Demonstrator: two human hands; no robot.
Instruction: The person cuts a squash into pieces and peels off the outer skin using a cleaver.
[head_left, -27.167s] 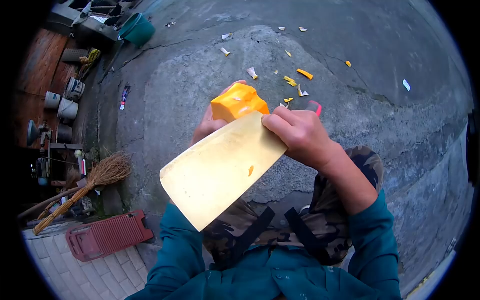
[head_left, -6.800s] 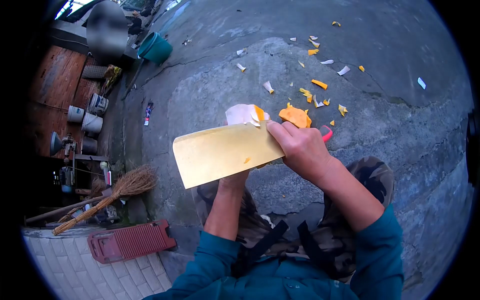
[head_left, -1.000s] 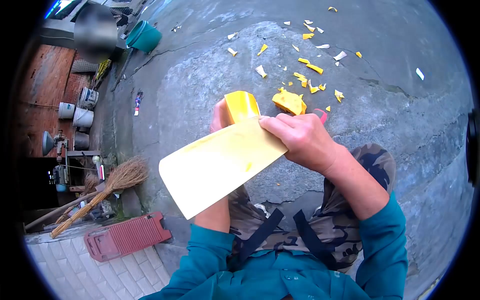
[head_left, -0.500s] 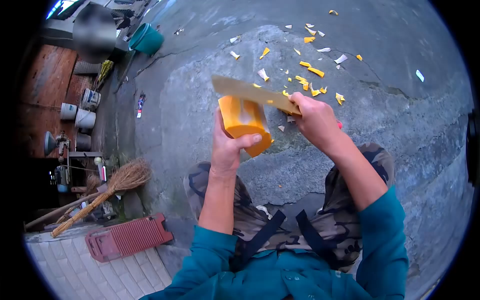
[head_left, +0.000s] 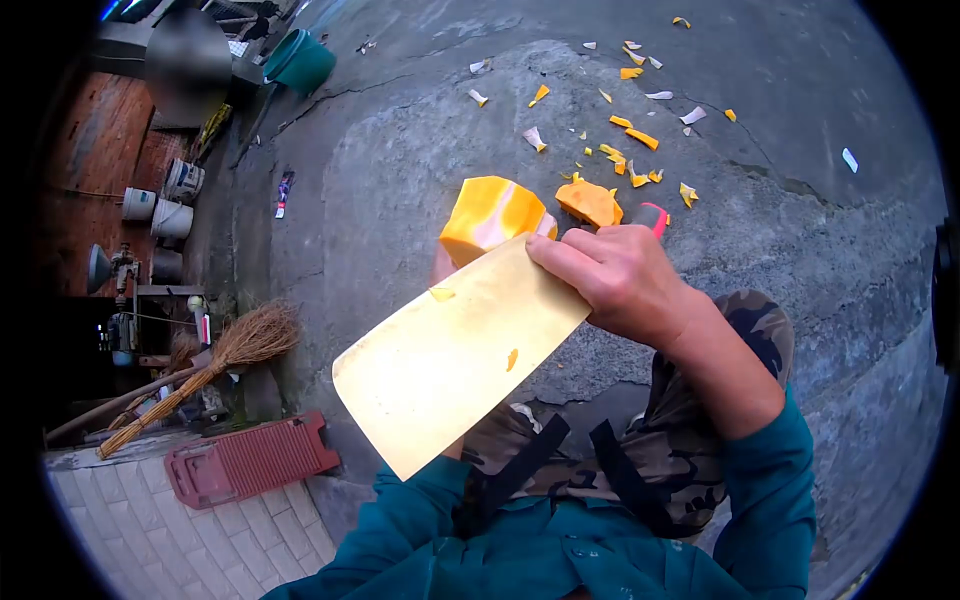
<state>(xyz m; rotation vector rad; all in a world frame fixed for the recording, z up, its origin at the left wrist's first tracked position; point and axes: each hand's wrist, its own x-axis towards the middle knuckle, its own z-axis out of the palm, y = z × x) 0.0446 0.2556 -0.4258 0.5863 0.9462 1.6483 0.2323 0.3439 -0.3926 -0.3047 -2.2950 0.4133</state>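
My right hand (head_left: 625, 285) grips a broad cleaver (head_left: 450, 360) whose flat, shiny blade faces up and reaches to the left. Beyond the blade's upper edge rises an orange pumpkin chunk (head_left: 492, 215) with pale streaks of rind. My left hand (head_left: 443, 263) holds the chunk from below and the left; most of that hand is hidden by the blade. Two bits of orange flesh stick to the blade. Just past my right hand a second orange piece (head_left: 590, 202) lies beside a red and grey object (head_left: 653, 218).
Orange and whitish peelings (head_left: 640, 138) are scattered over the concrete ground (head_left: 380, 200) ahead. To the left are a green bucket (head_left: 300, 62), white pails (head_left: 172, 218), a straw broom (head_left: 255, 338) and a dark red plastic piece (head_left: 255, 460). My camouflage-clad knees (head_left: 755, 330) frame the work.
Half a second ago the cleaver was edge-on above the chunk; now it is lower, flat to view, and covers most of my left hand. The chunk has turned, showing a different side.
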